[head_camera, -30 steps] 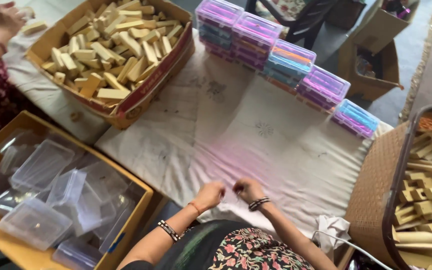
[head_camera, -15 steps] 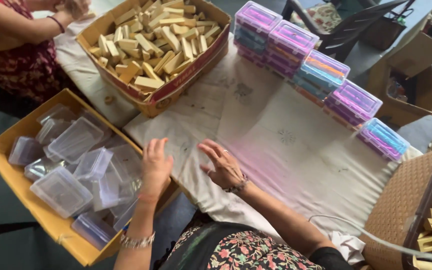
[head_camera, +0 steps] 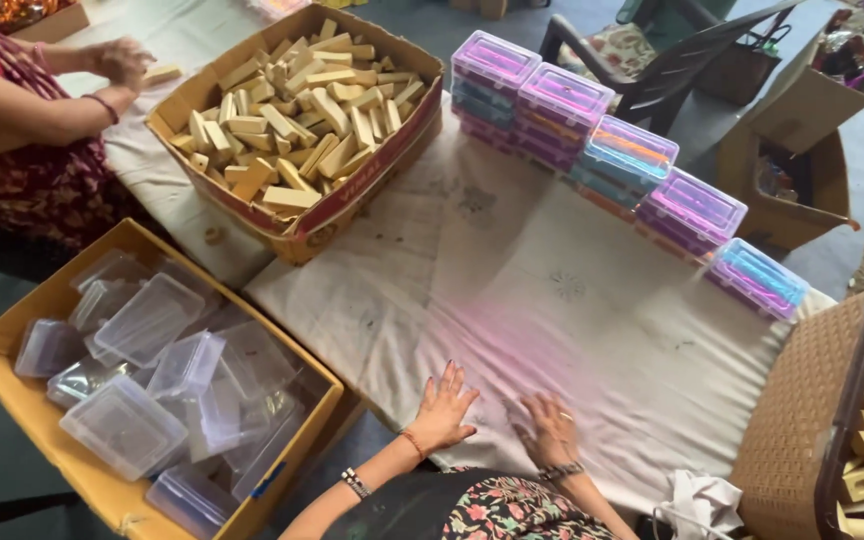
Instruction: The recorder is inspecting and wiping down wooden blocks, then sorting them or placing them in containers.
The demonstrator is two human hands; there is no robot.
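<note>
Both hands have drawn back nearer, left hand (head_camera: 444,408) and right hand (head_camera: 552,432) lying flat, open and empty, smoothing the white cloth (head_camera: 552,300) over the table.

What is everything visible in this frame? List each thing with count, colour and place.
wooden blocks: many, pale tan, heaped in the box
cardboard box: one, brown, far left on the table
filled boxes: stacked row, clear with purple and blue contents, far edge
cloth: one, white, covering the table
yellow carton: one, beside the table, left
clear plastic boxes: many, empty, in the carton
wicker basket: one, brown, right
chair: one, dark, behind
co-worker's hand: top left
left hand: open, flat on cloth
right hand: open, flat on cloth
</note>
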